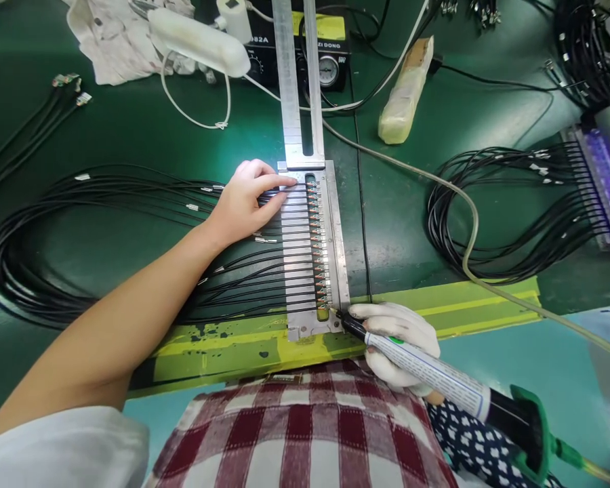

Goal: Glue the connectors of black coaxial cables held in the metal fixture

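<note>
My bare left hand (pixel 248 200) rests at the upper left edge of a metal fixture (pixel 299 324). Its index finger and thumb are stretched out and apart, touching the black cables (pixel 299 254) that lie side by side across the fixture. Small wired connector ends (pixel 319 252) line up in a column along the slot. A white-gloved hand, my right hand (pixel 399 335), grips a dispensing syringe (pixel 427 369) with a printed label, black tip section and green rear cap. The syringe's fine tip points at the lowest connector; whether it touches is too small to tell.
Coiled cables (pixel 25 271) spread left, and another fixture with cables (pixel 584 190) lies right under purple light. A slotted metal bar (pixel 291 81) stands behind, before a black dispenser box (pixel 330 57). A hose (pixel 468 203) crosses the green table (pixel 396 224). A wrapped block (pixel 404 95) lies behind.
</note>
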Available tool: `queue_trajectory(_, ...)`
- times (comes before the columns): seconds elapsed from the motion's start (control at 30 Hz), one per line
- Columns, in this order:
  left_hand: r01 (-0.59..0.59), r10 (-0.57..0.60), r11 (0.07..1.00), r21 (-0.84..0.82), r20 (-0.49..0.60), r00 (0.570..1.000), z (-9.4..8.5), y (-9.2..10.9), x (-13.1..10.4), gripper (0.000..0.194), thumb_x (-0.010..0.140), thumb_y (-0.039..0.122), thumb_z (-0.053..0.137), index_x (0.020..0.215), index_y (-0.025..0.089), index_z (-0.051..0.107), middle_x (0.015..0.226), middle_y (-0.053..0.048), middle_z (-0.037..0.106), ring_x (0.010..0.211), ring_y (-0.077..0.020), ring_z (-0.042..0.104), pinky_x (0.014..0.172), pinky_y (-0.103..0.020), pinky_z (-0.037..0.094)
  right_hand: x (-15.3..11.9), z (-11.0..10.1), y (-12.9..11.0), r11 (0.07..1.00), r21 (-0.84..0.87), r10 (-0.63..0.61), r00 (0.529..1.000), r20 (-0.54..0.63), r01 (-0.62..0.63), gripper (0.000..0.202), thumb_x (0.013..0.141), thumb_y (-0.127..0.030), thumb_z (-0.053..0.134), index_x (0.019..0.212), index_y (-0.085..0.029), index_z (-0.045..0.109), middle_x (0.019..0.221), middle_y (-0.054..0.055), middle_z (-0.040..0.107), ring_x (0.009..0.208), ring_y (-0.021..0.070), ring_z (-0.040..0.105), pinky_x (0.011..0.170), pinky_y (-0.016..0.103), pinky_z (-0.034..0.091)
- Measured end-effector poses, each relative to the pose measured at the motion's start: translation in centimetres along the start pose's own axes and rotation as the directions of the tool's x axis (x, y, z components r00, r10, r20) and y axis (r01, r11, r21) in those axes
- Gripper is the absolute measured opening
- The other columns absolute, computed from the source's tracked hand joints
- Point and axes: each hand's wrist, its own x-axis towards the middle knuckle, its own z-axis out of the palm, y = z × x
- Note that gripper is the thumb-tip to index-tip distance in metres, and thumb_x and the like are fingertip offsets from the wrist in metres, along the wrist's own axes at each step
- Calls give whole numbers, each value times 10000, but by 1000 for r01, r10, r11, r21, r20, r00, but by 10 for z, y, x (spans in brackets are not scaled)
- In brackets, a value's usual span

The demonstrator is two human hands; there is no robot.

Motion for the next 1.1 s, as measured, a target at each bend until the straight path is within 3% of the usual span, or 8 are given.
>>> queue_trajectory(1.1,35,-35,999,-26,3,999,0,1,-1,350,947,344,513,1216,229,704,1049,-80,599,1051,-257,540,979,-442,428,-1,2,4,999,45,-21,1000,-9,22,264,827,-184,661,1091,-178,661,1063,118,756,858,245,761,710,330,631)
